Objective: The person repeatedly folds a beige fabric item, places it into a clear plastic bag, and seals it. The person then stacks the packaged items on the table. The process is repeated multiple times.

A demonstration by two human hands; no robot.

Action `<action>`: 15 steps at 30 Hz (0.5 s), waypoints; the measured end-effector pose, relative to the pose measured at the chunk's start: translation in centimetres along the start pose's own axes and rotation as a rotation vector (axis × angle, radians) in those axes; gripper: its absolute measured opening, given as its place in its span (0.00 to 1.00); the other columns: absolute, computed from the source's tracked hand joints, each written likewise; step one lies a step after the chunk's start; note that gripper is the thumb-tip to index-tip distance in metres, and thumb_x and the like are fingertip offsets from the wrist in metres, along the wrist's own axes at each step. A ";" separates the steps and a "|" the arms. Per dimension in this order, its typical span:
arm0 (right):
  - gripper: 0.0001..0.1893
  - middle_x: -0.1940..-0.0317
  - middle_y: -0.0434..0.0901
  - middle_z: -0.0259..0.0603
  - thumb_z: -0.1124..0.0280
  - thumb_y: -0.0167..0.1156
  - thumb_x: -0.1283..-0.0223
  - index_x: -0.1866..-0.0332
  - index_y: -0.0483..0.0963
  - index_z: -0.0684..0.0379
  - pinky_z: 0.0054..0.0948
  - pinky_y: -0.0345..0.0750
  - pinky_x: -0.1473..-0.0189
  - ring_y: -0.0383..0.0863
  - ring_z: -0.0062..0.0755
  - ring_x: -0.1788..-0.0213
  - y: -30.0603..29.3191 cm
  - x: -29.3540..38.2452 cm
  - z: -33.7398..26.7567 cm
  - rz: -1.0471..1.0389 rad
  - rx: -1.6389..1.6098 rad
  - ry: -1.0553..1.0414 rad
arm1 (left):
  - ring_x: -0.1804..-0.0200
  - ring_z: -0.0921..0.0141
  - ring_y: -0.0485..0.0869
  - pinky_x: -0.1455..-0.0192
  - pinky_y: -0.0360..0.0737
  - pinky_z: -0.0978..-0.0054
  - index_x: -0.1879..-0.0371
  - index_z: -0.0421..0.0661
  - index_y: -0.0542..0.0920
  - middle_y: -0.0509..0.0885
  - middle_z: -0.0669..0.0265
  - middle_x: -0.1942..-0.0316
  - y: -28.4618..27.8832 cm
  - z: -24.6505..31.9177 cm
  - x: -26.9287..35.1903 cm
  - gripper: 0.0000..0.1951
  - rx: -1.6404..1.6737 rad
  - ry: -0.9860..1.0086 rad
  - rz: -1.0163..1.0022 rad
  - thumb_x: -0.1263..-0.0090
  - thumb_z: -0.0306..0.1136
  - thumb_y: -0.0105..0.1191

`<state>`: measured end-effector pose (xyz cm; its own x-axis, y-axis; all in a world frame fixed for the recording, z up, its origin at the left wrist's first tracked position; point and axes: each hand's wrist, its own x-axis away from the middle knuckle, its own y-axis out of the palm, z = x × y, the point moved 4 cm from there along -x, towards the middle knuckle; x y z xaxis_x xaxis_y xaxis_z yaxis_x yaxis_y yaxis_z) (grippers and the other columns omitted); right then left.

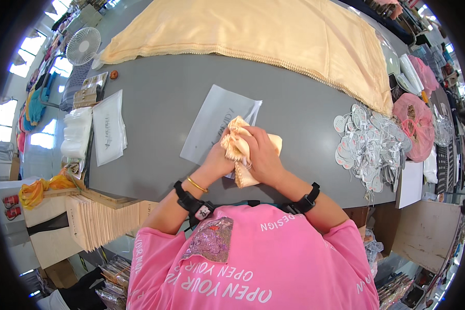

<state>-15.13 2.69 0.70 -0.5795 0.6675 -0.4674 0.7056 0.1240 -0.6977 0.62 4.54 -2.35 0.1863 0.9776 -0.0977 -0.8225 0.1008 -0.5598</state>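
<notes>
A pale yellow folded cloth (pixel 239 145) with a frilled edge is bunched between my two hands, close to the table's near side. My left hand (pixel 218 157) grips it from the left, its fingertips partly hidden by the fabric. Over the cloth's right part lie the fingers of my right hand (pixel 264 157). Some thin white string shows near the right fingers. Beneath and beyond the hands, a translucent plastic bag (pixel 213 116) bearing writing rests flat on the grey table (pixel 155 100).
A large yellow cloth (pixel 248 31) spreads across the far side. To the right lie a heap of strung hang tags (pixel 372 147) and a pink plastic bag (pixel 414 128). At left are stacked plastic bags (pixel 108 130), a small brown round object (pixel 114 74) and a white fan (pixel 83 45).
</notes>
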 end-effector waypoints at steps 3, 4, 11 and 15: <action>0.28 0.36 0.73 0.50 0.69 0.68 0.46 0.38 0.73 0.63 0.50 0.71 0.30 0.73 0.57 0.33 2.0 0.1 1.0 -0.104 0.192 -0.022 | 0.47 0.56 0.86 0.46 0.83 0.63 0.28 0.41 0.72 0.75 0.52 0.33 -3.3 0.5 -0.6 0.28 0.152 -0.207 -0.077 0.28 0.26 0.57; 0.27 0.37 0.73 0.50 0.68 0.67 0.45 0.39 0.74 0.63 0.49 0.71 0.30 0.73 0.57 0.33 2.5 -0.1 1.4 -0.100 0.291 -0.057 | 0.53 0.64 0.87 0.53 0.84 0.69 0.25 0.43 0.70 0.81 0.58 0.36 -4.6 0.6 -0.4 0.34 0.130 -0.384 -0.025 0.35 0.20 0.58; 0.26 0.35 0.77 0.50 0.55 0.68 0.45 0.43 0.82 0.57 0.55 0.55 0.18 0.68 0.58 0.27 4.9 -6.4 0.7 -0.280 0.171 -0.129 | 0.57 0.53 0.88 0.56 0.86 0.57 0.32 0.44 0.77 0.80 0.57 0.35 -4.3 7.9 -1.1 0.26 -0.585 0.295 -0.123 0.31 0.27 0.54; 0.29 0.32 0.75 0.46 0.58 0.66 0.41 0.34 0.77 0.54 0.54 0.63 0.23 0.67 0.58 0.26 -0.4 -4.4 -0.5 -0.228 -0.056 -0.053 | 0.59 0.55 0.87 0.58 0.86 0.57 0.33 0.46 0.78 0.79 0.53 0.39 -8.4 6.7 -0.8 0.24 -0.566 0.038 -0.079 0.31 0.26 0.55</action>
<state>-12.64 0.01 3.28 -0.7464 0.5780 -0.3299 0.5744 0.3090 -0.7580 3.76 4.13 7.95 0.2634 0.9628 -0.0608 -0.3910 0.0490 -0.9191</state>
